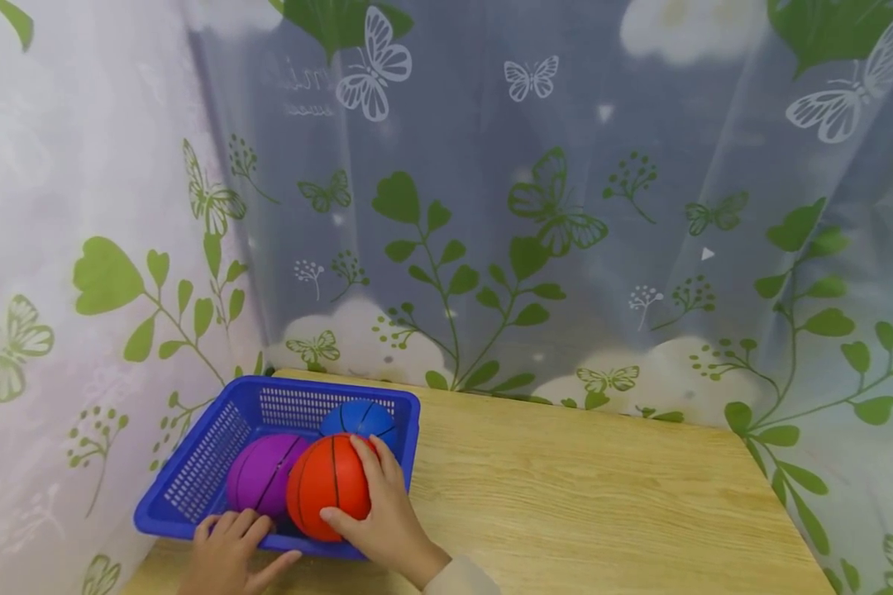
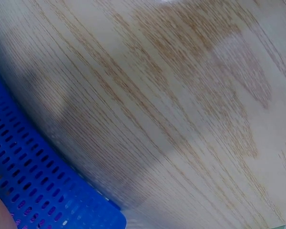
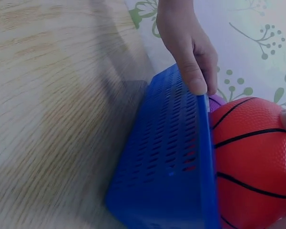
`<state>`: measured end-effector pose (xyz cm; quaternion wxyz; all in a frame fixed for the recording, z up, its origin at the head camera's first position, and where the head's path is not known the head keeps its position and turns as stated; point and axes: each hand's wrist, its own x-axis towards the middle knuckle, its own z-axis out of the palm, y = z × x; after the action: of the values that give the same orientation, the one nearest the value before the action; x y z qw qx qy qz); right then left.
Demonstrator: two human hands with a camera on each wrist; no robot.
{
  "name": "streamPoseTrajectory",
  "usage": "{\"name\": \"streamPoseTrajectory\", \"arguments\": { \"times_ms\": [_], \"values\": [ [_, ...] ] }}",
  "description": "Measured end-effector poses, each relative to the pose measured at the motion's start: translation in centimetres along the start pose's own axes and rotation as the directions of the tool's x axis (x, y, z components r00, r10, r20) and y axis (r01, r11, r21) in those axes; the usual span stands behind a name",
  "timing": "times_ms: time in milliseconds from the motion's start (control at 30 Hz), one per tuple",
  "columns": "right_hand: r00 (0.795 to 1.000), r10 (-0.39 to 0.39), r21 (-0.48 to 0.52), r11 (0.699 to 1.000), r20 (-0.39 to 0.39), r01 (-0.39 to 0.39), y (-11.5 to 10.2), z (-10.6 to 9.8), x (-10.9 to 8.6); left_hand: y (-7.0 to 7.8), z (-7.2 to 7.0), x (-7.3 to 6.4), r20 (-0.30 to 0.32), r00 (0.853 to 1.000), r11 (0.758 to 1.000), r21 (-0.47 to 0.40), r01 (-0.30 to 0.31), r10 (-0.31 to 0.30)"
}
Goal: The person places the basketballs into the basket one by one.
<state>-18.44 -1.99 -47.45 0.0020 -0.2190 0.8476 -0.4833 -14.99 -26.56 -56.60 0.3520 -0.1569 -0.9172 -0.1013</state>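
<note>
A blue plastic basket [image 1: 193, 483] with slotted walls stands at the left of the table. Inside it are a purple ball [image 1: 262, 473], a blue ball [image 1: 359, 418] and a red ball [image 1: 326, 487], all marked with black lines like basketballs. My right hand [image 1: 390, 512] grips the red ball, thumb on the near side and fingers over the top. The red ball bulges above the near rim. On that same rim my left hand [image 1: 231, 549] pinches the wall; the right wrist view shows its thumb [image 3: 193, 78] outside and the fingers over the inner side.
The wooden table [image 1: 580, 496] reaches away to the right of the basket. Behind it hangs a grey-blue curtain [image 1: 476, 289] printed with leaves and butterflies, and a pale printed curtain [image 1: 59, 207] stands close along the basket's left side.
</note>
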Motion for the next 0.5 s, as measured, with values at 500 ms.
{"name": "streamPoseTrajectory", "arguments": {
  "times_ms": [500],
  "values": [
    [0.978, -0.203, -0.123, 0.973, -0.051, 0.196, 2.1, 1.0, -0.7, 0.1, -0.1, 0.1, 0.0, 1.0, 1.0, -0.002, 0.004, -0.004]
  ]
}}
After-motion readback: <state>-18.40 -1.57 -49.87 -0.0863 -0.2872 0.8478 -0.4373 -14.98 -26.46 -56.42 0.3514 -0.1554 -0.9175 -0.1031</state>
